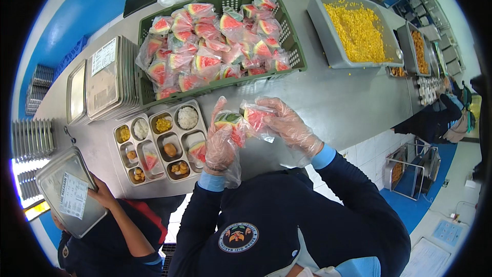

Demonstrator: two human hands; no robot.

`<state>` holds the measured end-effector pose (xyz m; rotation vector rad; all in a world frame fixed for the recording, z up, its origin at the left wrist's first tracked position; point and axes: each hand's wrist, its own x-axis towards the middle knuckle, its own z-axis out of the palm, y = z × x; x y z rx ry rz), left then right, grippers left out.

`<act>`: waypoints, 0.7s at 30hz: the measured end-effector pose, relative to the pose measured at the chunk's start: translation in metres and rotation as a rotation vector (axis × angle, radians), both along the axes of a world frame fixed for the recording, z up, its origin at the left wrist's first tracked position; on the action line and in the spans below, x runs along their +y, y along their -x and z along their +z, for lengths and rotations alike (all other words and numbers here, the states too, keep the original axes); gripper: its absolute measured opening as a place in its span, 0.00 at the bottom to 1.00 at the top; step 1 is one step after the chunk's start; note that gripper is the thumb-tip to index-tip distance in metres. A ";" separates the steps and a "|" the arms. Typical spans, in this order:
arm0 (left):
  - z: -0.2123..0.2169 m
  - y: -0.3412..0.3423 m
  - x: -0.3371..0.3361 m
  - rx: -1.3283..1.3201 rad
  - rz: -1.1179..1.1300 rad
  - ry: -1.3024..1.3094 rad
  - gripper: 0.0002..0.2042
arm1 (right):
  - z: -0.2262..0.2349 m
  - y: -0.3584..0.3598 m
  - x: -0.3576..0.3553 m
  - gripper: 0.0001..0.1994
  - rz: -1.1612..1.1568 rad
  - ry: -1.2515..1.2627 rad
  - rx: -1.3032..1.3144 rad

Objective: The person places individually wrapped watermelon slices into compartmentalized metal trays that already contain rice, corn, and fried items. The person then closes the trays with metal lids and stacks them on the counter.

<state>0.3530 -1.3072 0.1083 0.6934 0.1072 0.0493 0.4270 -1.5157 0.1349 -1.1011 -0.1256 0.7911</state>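
Both hands wear clear plastic gloves, held close together over the steel table's front edge. My left hand [220, 149] is closed around a wedge of watermelon in a clear plastic bag [237, 132]. My right hand [293, 125] grips a second bagged watermelon wedge [254, 116], side by side with the first; whether the bags are joined I cannot tell. Just left of my left hand stands a compartment tray [191, 137] with rice, yellow food, brown pieces and a bagged watermelon wedge [199, 151]. A similar filled tray [149, 146] sits against its left side.
Behind my hands, a green crate [299, 64] holds many bagged watermelon wedges. Stacked metal lids [105, 92] stand left of it. A grey tub [348, 61] of yellow food is at the far right. At lower left, a co-worker's hand [104, 194] holds a labelled metal lid [77, 174].
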 end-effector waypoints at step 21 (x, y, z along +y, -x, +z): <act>-0.040 0.021 0.027 0.217 0.091 0.080 0.31 | -0.017 -0.022 0.020 0.28 -0.126 0.173 0.012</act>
